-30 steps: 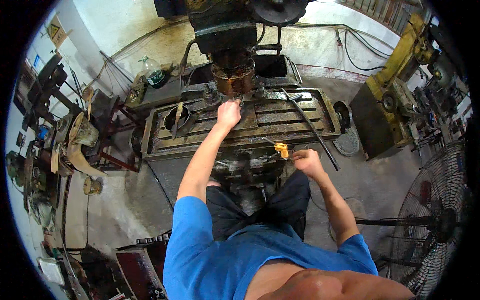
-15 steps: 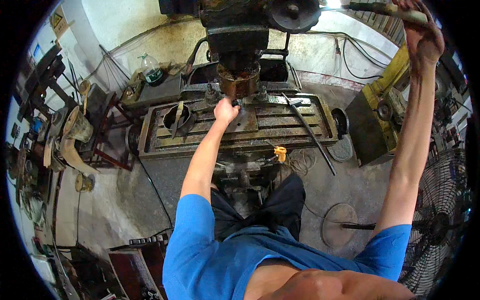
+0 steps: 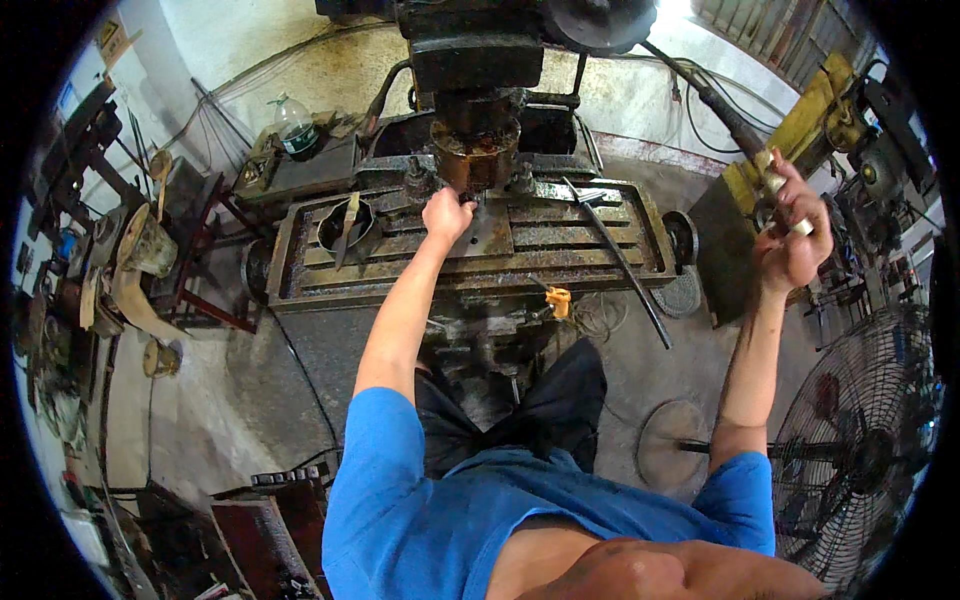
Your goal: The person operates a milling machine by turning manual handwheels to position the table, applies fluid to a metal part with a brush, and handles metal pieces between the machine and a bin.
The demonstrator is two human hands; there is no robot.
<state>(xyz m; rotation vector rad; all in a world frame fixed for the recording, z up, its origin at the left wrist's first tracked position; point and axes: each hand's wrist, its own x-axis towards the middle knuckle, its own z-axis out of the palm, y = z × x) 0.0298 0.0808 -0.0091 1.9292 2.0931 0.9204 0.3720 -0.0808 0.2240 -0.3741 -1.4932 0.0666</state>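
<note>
My left hand [image 3: 447, 214] is closed at the middle of the slotted machine table [image 3: 560, 262], just under the rusty brown spindle head [image 3: 468, 158]. A small dark part shows by its thumb, too little of it to name. Beside it lies a flat metal block [image 3: 488, 238] with a small hole. Out to the right, my right hand [image 3: 795, 240] has its fingers wrapped round the pale grip end of a long dark lever [image 3: 715, 100], which slopes up to the round hub [image 3: 600, 20] of the drilling or milling machine.
A dark pot with a flat stick [image 3: 350, 225] stands on the table's left. A long metal bar [image 3: 625, 265] overhangs its front edge on the right. An orange-yellow tool [image 3: 558, 302] hangs at the front. A floor fan [image 3: 850, 450] stands by my right arm, a plastic bottle [image 3: 295, 128] at back left.
My right hand has come down and inward, swinging the lever lower. My left hand stays in nearly the same place under the spindle.
</note>
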